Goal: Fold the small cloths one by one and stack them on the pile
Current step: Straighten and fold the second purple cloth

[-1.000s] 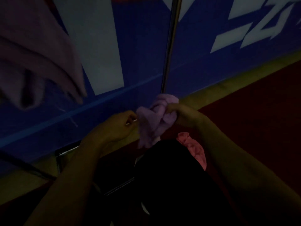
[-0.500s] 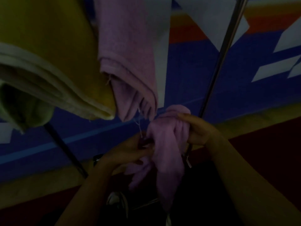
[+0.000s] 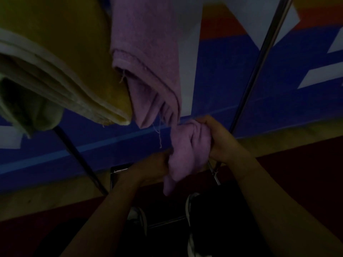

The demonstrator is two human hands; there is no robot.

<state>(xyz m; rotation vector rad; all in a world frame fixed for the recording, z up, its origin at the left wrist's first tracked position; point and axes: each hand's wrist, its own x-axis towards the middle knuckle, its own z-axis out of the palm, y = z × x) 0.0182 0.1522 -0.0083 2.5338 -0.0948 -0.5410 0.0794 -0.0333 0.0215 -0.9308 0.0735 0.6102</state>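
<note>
Fingers (image 3: pixel 209 121) of our right hand (image 3: pixel 220 143) curl tight over the top of the small lilac cloth (image 3: pixel 187 153), and we see it all in very dim light. Behind runs a blue banner (image 3: pixel 222 80) with white shapes and an orange band near the top; below it lies a yellowish strip, then a dark red floor (image 3: pixel 306 173). At far left a green cloth (image 3: pixel 31 112) hangs bunched, and beside it a folded yellow cloth (image 3: pixel 70 75) with pale edges droops down. Next comes a hanging purple towel (image 3: pixel 148 58), loose threads trailing from its lower corner, its tip just beside the small cloth. A dark rod (image 3: pixel 79 160) slants down under the yellow cloth. Our left hand (image 3: pixel 154 167) sits low against the bunched cloth's left side; its fingers are hidden behind the fabric, so we cannot tell how they close, though the hand presses on the cloth. The cloth hangs crumpled between both hands, its tail dropping below them, unfolded. To the right a shiny metal pole (image 3: pixel 259 62) rises at a slant behind the right hand. Low down, between our forearms, pale shoes (image 3: pixel 191 204) show on a dark patch.
</note>
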